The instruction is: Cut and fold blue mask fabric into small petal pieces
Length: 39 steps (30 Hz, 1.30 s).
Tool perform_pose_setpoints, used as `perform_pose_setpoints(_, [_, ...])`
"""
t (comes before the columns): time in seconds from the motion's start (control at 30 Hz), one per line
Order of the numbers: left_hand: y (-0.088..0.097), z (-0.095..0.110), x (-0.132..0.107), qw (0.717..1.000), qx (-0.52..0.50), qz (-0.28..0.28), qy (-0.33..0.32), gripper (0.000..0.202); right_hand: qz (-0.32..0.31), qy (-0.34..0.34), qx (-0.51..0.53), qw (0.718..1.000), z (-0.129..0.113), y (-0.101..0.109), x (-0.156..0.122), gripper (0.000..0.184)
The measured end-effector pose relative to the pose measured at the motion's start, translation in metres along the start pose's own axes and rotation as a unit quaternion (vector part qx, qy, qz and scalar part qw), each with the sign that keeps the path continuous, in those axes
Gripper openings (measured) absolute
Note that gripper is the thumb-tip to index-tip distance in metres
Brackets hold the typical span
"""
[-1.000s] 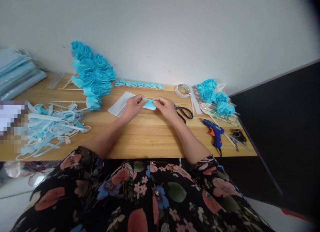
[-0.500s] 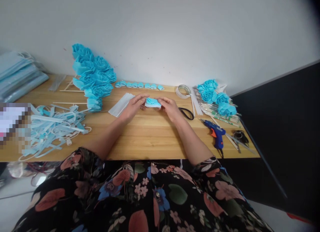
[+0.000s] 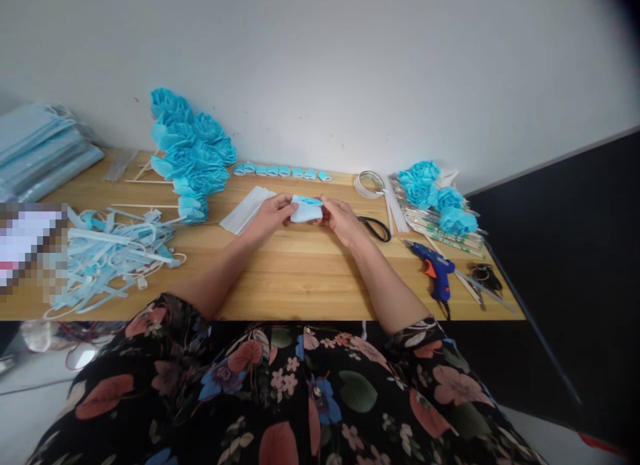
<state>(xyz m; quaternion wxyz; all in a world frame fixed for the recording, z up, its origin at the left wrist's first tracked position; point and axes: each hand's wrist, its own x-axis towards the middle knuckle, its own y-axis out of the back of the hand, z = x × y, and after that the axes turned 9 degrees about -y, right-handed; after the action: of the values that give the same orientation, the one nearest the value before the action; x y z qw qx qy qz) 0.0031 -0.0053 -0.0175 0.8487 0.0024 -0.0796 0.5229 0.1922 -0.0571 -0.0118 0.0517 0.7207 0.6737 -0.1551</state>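
Between my two hands is a small piece of blue-and-white face mask fabric (image 3: 307,211), its blue side showing along the top and its white side facing me. My left hand (image 3: 274,215) pinches its left end, and my right hand (image 3: 339,218) grips the right end. The fabric is held above the wooden table. Just left of my left hand lies a flat white sheet (image 3: 246,210), partly covered by that hand. Behind my hands runs a row of small rolled blue pieces (image 3: 273,171). Black-handled scissors (image 3: 377,229) lie beside my right forearm, partly hidden.
Blue fabric flowers (image 3: 193,151) stand at the back left, above a heap of cut mask strips (image 3: 120,258). Stacked masks (image 3: 45,148) lie far left. On the right are a tape roll (image 3: 370,183), more blue flowers (image 3: 420,183) and a blue glue gun (image 3: 437,268).
The fabric has been turned in my hands: more of its white side now faces me, and the blue shows only as a band on top. My view has shifted slightly.
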Motion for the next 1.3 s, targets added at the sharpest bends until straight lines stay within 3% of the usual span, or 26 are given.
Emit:
perform_pose_setpoints(0.17, [0.001,-0.001,0.001,0.999,0.011,0.041,-0.003,0.032,-0.018,-0.008,-0.028,0.999,-0.003,-0.003,-0.004,0.061])
perform_pose_setpoints(0.43, [-0.002,0.005,-0.001,0.999,0.017,0.042,-0.01,0.027,-0.003,0.028,-0.084,0.996,0.002,-0.002,-0.003,0.038])
perform_pose_setpoints(0.73, [-0.002,0.001,0.0,0.999,0.017,0.031,-0.009,0.027,0.023,0.011,-0.103,0.994,-0.001,-0.003,-0.004,0.031])
perform_pose_setpoints(0.87, [-0.001,-0.001,0.001,1.0,0.014,0.028,-0.002,0.03,0.054,0.026,-0.151,0.987,-0.004,0.008,-0.001,0.026])
perform_pose_setpoints(0.97, [-0.002,0.001,0.001,0.998,0.017,0.057,-0.01,0.032,0.098,0.045,-0.268,0.957,-0.007,0.02,0.002,0.029])
perform_pose_setpoints(1.1, [0.006,0.005,0.004,0.992,0.058,0.102,-0.043,0.029,0.164,0.073,-0.463,0.868,-0.008,0.026,0.004,0.048])
perform_pose_setpoints(1.3, [0.05,0.015,0.022,0.949,0.253,0.147,-0.119,0.032,0.191,0.087,-0.585,0.784,-0.009,0.018,-0.002,0.045])
